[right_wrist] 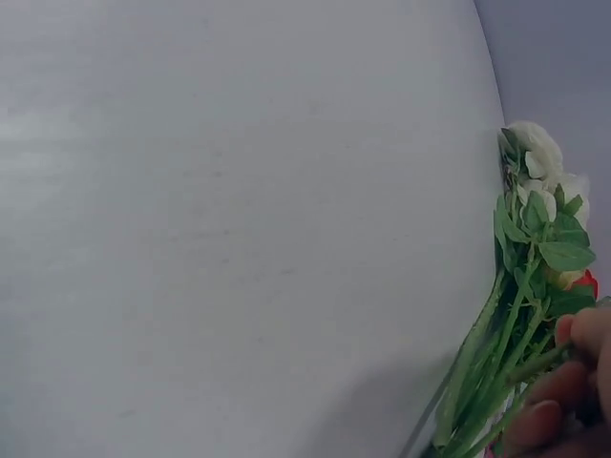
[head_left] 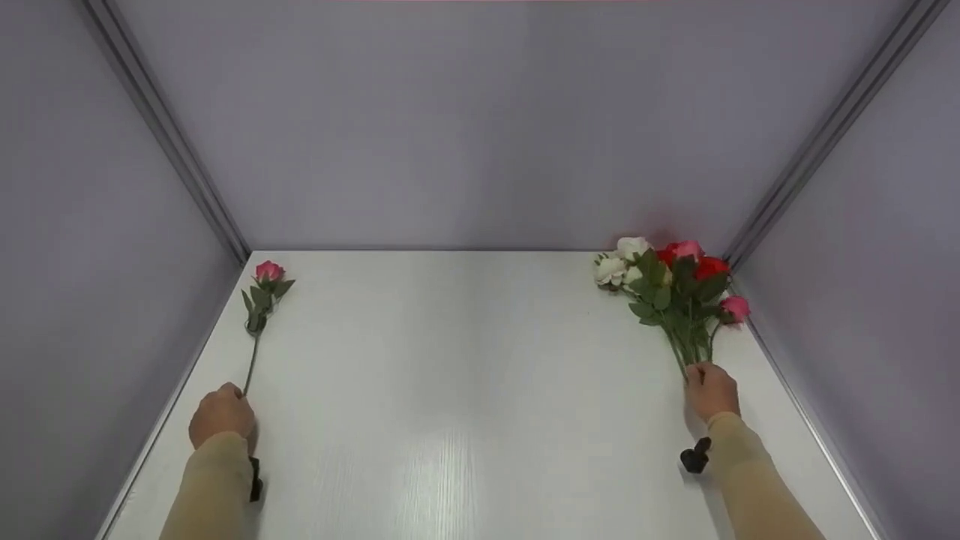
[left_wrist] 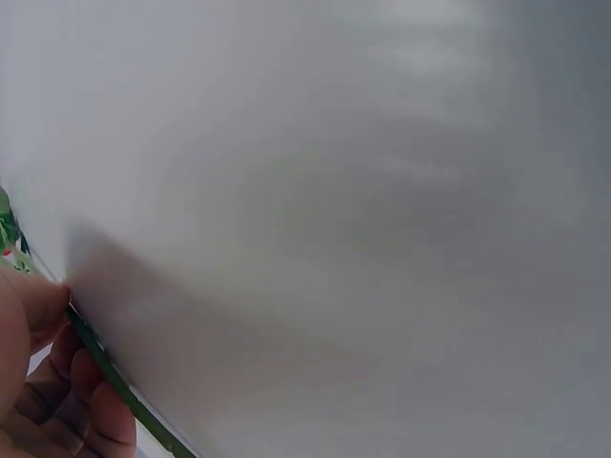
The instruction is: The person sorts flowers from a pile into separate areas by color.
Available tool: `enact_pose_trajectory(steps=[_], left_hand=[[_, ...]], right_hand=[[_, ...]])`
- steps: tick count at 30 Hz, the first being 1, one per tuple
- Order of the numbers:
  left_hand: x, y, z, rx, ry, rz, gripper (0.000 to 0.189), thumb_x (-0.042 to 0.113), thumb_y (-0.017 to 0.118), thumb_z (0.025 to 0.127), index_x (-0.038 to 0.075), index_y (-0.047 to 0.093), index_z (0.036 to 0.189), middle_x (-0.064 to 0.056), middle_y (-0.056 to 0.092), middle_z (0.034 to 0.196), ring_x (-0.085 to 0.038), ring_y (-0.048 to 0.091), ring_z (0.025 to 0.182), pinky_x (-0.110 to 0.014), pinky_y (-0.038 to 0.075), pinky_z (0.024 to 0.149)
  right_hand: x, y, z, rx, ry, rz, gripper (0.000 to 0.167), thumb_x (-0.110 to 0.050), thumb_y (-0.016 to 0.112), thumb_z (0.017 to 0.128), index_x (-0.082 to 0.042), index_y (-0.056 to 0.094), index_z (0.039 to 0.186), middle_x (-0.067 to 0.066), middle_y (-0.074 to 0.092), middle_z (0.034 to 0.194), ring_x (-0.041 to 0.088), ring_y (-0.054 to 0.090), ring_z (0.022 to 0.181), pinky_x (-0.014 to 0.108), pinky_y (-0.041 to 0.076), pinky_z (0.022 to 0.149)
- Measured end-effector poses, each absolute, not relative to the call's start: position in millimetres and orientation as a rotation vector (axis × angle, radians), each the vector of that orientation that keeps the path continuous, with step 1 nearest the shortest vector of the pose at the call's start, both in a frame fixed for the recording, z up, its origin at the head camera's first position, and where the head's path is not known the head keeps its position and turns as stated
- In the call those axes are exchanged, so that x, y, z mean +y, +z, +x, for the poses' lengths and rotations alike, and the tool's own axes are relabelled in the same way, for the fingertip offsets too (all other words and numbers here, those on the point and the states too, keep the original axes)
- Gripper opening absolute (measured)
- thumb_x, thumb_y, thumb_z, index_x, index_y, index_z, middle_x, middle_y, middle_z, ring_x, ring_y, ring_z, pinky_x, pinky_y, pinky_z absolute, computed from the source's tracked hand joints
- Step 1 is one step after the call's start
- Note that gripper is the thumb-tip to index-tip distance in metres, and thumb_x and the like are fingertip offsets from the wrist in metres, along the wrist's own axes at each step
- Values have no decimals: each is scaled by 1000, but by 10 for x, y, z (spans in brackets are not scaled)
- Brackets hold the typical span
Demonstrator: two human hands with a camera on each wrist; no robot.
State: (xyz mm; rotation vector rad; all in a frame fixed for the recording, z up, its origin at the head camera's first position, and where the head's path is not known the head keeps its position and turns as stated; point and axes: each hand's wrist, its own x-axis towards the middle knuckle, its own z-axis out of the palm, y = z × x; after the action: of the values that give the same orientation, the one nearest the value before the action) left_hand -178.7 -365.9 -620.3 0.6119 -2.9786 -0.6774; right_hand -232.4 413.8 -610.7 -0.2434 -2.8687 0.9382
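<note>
At the table's left side, my left hand (head_left: 223, 416) pinches the lower stem of a single pink rose (head_left: 269, 271). Its bloom points toward the back wall. In the left wrist view, the green stem (left_wrist: 129, 396) runs between thumb and curled fingers. On the right, my right hand (head_left: 712, 391) is at the lower stems of several flowers: white roses (head_left: 611, 271), red flowers (head_left: 711, 268) and a pink rose (head_left: 736, 308). The right wrist view shows thumb and fingers pinching one green stem (right_wrist: 539, 364), with other stems (right_wrist: 477, 372) beside it. Which bloom that stem bears is hidden.
The white tabletop (head_left: 450, 360) stretches between the two hands. Grey panels stand at the back (head_left: 480, 127), left (head_left: 97, 247) and right (head_left: 862, 262). A small black device (head_left: 696, 456) is at the right wrist, another (head_left: 256, 480) at the left.
</note>
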Motion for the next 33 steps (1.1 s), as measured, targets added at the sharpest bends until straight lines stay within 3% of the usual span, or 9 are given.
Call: enact_pose_trajectory(steps=[14, 18, 24, 33], left_hand=[[-3685, -6191, -1771, -2937, -632, 633, 33, 11, 45, 94, -14, 55, 112, -35, 58, 99, -52, 57, 93, -56, 48, 74], [-3543, -6114, -1822, -2823, -673, 622, 32, 11, 48, 95, -12, 56, 115, -33, 57, 100, -49, 56, 94, -55, 47, 76], [-2915, -5911, -2000, -2685, -755, 332, 26, 14, 55, 94, -4, 63, 111, -23, 62, 97, -38, 59, 88, -51, 46, 76], [-1619, -5804, -2009, -2607, -1030, -120, 14, 13, 65, 91, 6, 69, 102, 0, 61, 79, -14, 55, 70, -34, 47, 64]], right_hand=[[3969, -6036, -2245, -2717, 988, -266, 41, -35, 44, 102, -1, 65, 111, 19, 64, 103, 33, 58, 95, 49, 43, 81], [3831, -6009, -2244, -2676, 1026, -223, 39, -34, 45, 102, -3, 68, 110, 16, 67, 101, 28, 59, 89, 42, 45, 76], [3476, -5930, -2257, -2602, 1307, -206, 33, -32, 52, 100, -5, 69, 107, 17, 64, 95, 17, 56, 72, 28, 46, 60], [2749, -5913, -2200, -2455, 1756, -103, 23, -28, 61, 95, -6, 68, 97, 25, 60, 88, 16, 56, 58, 25, 47, 49]])
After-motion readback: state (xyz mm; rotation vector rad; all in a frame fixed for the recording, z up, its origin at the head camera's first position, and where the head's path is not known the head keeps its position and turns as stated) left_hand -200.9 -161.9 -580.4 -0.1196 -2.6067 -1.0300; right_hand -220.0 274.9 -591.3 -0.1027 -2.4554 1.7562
